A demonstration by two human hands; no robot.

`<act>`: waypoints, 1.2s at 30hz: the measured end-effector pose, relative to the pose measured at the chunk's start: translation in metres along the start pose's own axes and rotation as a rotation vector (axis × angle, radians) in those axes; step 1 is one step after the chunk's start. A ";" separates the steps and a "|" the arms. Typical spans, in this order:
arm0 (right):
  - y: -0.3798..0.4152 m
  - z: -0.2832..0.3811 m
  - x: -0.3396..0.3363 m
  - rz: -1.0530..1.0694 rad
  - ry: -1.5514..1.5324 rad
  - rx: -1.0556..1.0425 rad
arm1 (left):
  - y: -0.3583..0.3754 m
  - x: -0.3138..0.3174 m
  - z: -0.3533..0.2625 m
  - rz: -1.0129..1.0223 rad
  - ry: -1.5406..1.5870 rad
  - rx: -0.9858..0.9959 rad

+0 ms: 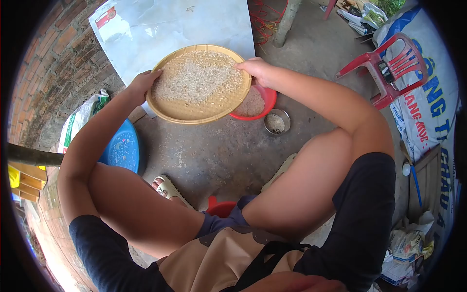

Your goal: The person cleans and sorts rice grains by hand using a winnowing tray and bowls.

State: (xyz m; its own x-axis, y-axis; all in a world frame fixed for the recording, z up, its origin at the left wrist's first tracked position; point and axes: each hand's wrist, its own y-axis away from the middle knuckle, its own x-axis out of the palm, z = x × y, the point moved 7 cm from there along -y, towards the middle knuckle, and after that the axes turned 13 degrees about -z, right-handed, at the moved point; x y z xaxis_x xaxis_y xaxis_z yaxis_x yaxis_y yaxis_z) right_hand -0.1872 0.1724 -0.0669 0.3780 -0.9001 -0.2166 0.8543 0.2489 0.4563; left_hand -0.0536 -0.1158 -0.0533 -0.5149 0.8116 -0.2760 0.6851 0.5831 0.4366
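A round woven winnowing tray (187, 116) is held out in front of me, above the floor. Pale grains of rice (192, 78) lie spread over its middle and far side, with bare weave showing along the near rim. My left hand (142, 86) grips the tray's left edge, thumb over the rim. On the opposite edge my right hand (256, 70) is closed round the rim in the same way. Fingers under the tray are hidden. Partly covered by the tray, a red basin (271, 100) with grain in it stands below my right hand.
A small metal bowl (285, 118) of grain sits beside the red basin. To the left stands a blue basin (129, 146). Beyond the tray lies a pale, shiny board (170, 24). A red plastic chair (379, 87) and printed sacks (423, 117) are on the right; a brick wall (58, 53) rises left.
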 end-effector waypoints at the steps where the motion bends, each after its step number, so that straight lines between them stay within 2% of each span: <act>1: -0.005 -0.002 -0.008 -0.043 -0.032 0.033 | 0.007 0.011 -0.002 -0.009 0.030 0.008; 6: -0.016 -0.013 -0.006 -0.101 -0.177 0.107 | 0.007 0.012 -0.005 0.017 -0.038 0.022; 8: 0.010 -0.004 0.007 -0.012 0.013 0.048 | -0.004 -0.007 -0.009 0.010 -0.070 0.045; 9: 0.012 -0.003 0.008 -0.012 0.013 0.050 | -0.008 -0.013 -0.008 0.004 -0.076 0.041; 11: 0.015 0.000 0.020 0.132 0.053 -0.019 | -0.009 -0.014 -0.005 0.009 -0.069 0.028; 15: -0.010 -0.007 -0.006 -0.034 0.005 0.011 | 0.014 0.007 -0.007 -0.024 -0.049 0.000; 20: -0.023 -0.010 -0.014 -0.110 -0.211 0.070 | 0.012 0.019 -0.007 -0.004 -0.026 0.039; 23: 0.006 0.000 0.003 -0.046 -0.050 0.003 | -0.010 -0.006 -0.003 0.010 -0.050 0.043; 24: 0.012 0.002 0.010 0.038 0.068 -0.025 | -0.020 -0.015 0.000 0.006 -0.043 0.042; 27: 0.012 -0.001 0.013 0.058 0.086 0.023 | -0.029 -0.021 0.009 -0.003 -0.073 0.012; 31: -0.008 -0.005 -0.009 -0.049 0.044 0.024 | 0.011 0.009 -0.003 -0.056 -0.085 0.033; 34: -0.010 -0.001 -0.017 -0.137 -0.103 0.028 | 0.009 0.013 -0.002 -0.045 -0.094 0.037; 36: 0.004 0.000 -0.008 -0.110 -0.056 0.030 | 0.003 0.006 -0.003 -0.056 -0.106 0.044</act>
State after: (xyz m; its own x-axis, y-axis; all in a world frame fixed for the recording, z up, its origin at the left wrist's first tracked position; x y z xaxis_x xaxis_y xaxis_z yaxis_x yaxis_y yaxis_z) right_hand -0.1868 0.1806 -0.0631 0.2615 -0.9401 -0.2187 0.8782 0.1377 0.4580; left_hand -0.0562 -0.1093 -0.0515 -0.4972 0.7758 -0.3884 0.6799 0.6265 0.3811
